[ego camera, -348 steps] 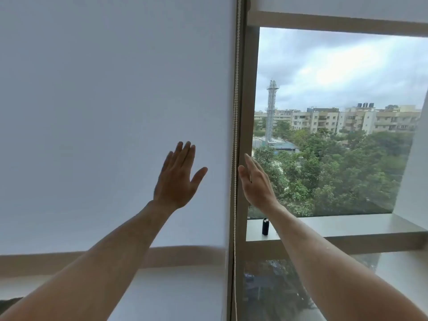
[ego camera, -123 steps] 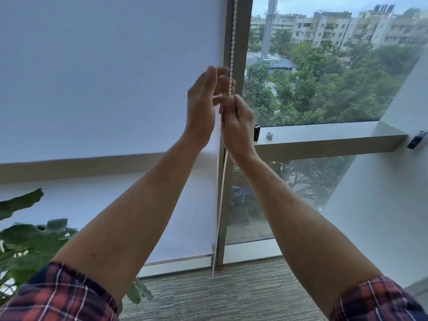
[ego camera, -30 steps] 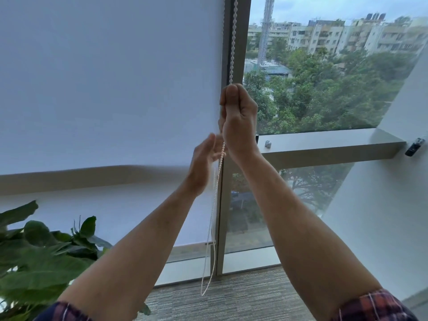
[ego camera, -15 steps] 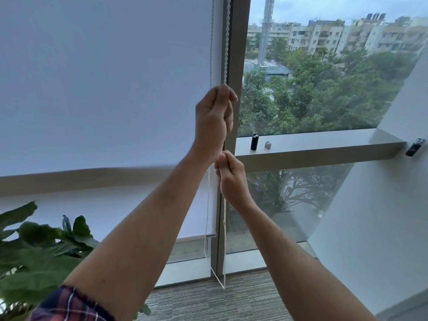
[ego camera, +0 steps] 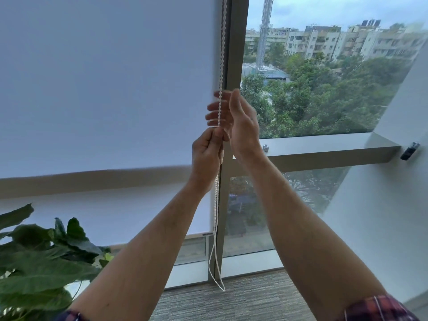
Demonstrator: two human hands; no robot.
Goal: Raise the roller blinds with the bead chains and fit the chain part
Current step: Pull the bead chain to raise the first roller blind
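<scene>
A white roller blind (ego camera: 104, 89) covers the left window pane, and its bottom bar (ego camera: 206, 234) hangs a little above the low frame. The white bead chain (ego camera: 222, 42) runs down beside the window post, and its loop ends near the floor (ego camera: 222, 288). My left hand (ego camera: 206, 156) grips the chain at sill height. Just above it is my right hand (ego camera: 240, 121), fingers spread and blurred, with the chain passing in front of them; it holds nothing.
A grey window post (ego camera: 234, 54) stands right of the chain. The sill ledge (ego camera: 324, 147) carries a small metal part (ego camera: 265, 148). A black device (ego camera: 408, 154) is fixed to the right wall. A leafy plant (ego camera: 41, 258) fills the lower left above the carpet (ego camera: 231, 304).
My left hand has pulled the chain down from head height to sill height. My right hand has let go low down and risen above the left, open. The blind's bottom bar sits slightly higher.
</scene>
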